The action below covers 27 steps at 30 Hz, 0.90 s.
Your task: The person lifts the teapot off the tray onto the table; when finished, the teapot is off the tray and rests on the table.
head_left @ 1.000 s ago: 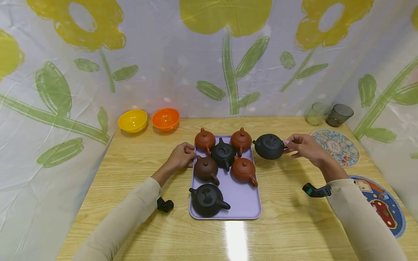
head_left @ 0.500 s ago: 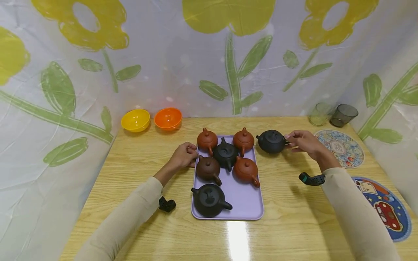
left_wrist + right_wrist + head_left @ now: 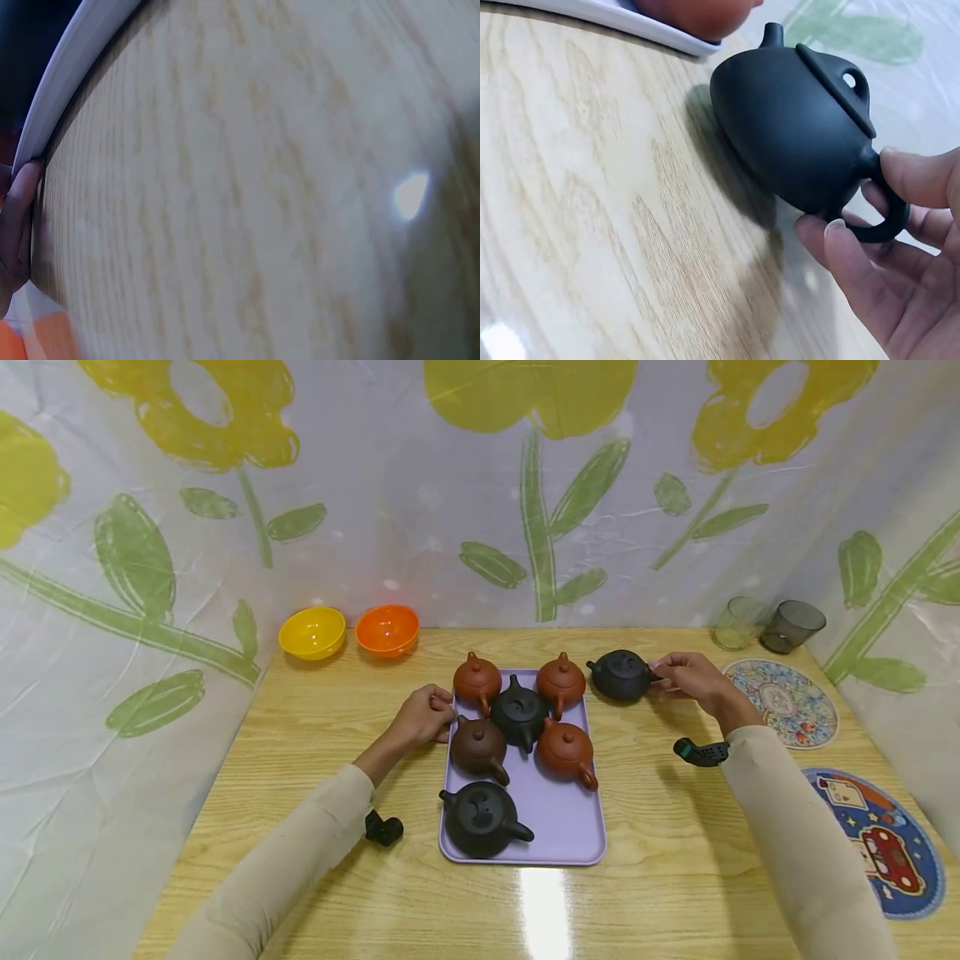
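A lavender tray [image 3: 558,831] lies mid-table with several small clay teapots on it, some red-brown, one dark brown, two black. My left hand [image 3: 433,717] grips the tray's left edge [image 3: 66,69], one fingertip [image 3: 18,217] against the rim. A further black teapot [image 3: 621,675] sits off the tray by its far right corner, low at the tabletop. My right hand [image 3: 662,680] pinches its loop handle [image 3: 885,219] between thumb and fingers. The right wrist view shows this black teapot [image 3: 791,139] with its spout toward the tray; whether it touches the wood is unclear.
A yellow bowl [image 3: 312,632] and an orange bowl [image 3: 387,629] stand at the back left. Two glasses [image 3: 763,623] stand at the back right, with a round patterned coaster [image 3: 783,703] and a blue car mat [image 3: 873,839] nearer. Flowered curtains wall the table.
My right hand has carried the black teapot away from me and lower, to beside the tray's far right corner. The left hand has kept its hold on the tray edge.
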Each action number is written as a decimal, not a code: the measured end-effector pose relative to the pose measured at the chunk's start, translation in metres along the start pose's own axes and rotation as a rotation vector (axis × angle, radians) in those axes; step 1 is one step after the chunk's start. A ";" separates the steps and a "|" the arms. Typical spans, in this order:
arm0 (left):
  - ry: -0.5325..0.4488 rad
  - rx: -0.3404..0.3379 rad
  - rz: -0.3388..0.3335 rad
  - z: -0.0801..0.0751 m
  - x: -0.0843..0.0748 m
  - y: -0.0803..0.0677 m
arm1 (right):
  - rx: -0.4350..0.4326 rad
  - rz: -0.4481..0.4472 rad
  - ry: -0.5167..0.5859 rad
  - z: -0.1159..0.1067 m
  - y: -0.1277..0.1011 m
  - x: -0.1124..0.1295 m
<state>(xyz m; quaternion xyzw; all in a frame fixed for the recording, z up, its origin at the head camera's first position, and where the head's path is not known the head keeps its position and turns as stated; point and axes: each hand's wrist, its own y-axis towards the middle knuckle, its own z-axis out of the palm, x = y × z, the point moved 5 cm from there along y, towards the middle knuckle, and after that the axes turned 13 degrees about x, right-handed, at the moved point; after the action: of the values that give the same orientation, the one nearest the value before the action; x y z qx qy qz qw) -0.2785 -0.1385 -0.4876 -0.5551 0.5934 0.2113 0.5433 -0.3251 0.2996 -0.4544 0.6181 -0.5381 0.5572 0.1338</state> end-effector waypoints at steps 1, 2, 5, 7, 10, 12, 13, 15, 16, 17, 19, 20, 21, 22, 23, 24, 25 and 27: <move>0.000 -0.001 0.002 0.000 0.000 0.000 | -0.001 -0.003 -0.003 0.000 0.002 0.000; -0.001 -0.002 0.003 0.000 0.000 0.000 | 0.000 -0.005 -0.005 0.000 0.004 0.001; -0.019 0.003 0.017 0.000 0.000 0.000 | 0.002 -0.009 -0.006 -0.001 0.009 -0.001; -0.030 0.003 0.023 0.001 0.000 0.000 | 0.004 -0.008 0.006 0.000 0.013 -0.001; -0.036 0.005 0.028 0.001 0.001 0.000 | 0.007 -0.003 0.024 0.002 0.013 0.002; -0.031 0.004 0.026 0.001 0.001 0.000 | 0.008 -0.003 0.022 0.002 0.014 0.003; -0.028 0.004 0.026 0.001 0.000 0.000 | 0.007 -0.002 0.019 0.002 0.014 0.003; -0.026 0.005 0.024 0.001 -0.001 0.000 | 0.004 -0.002 0.015 0.002 0.014 0.003; -0.024 0.005 0.024 0.001 -0.002 0.000 | 0.002 -0.001 0.013 0.000 0.017 0.000; -0.022 0.004 0.025 0.001 -0.002 0.000 | 0.001 0.003 0.017 0.000 0.017 -0.001; -0.018 0.005 0.030 0.001 -0.002 0.000 | -0.005 0.010 0.026 0.000 0.017 -0.001; -0.016 0.006 0.033 0.001 -0.002 0.001 | -0.009 0.012 0.031 0.000 0.017 -0.001; -0.016 0.005 0.034 0.001 -0.002 0.001 | -0.012 0.013 0.031 0.000 0.017 -0.001; -0.016 0.004 0.035 0.001 -0.001 0.001 | -0.015 0.015 0.032 0.001 0.016 -0.001; -0.015 0.004 0.034 0.001 -0.001 0.001 | -0.018 0.016 0.034 0.001 0.016 -0.001; -0.016 0.003 0.034 0.000 0.000 0.001 | -0.021 0.019 0.038 0.001 0.016 -0.001; -0.018 0.001 0.033 0.000 0.000 0.001 | -0.022 0.021 0.038 0.002 0.015 -0.002; -0.025 -0.001 0.028 0.000 0.001 0.002 | -0.020 0.022 0.036 0.002 0.014 -0.003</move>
<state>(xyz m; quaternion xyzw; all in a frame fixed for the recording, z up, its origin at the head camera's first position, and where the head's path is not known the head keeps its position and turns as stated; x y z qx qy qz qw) -0.2800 -0.1387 -0.4894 -0.5445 0.5941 0.2259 0.5472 -0.3348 0.2938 -0.4639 0.6005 -0.5482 0.5642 0.1435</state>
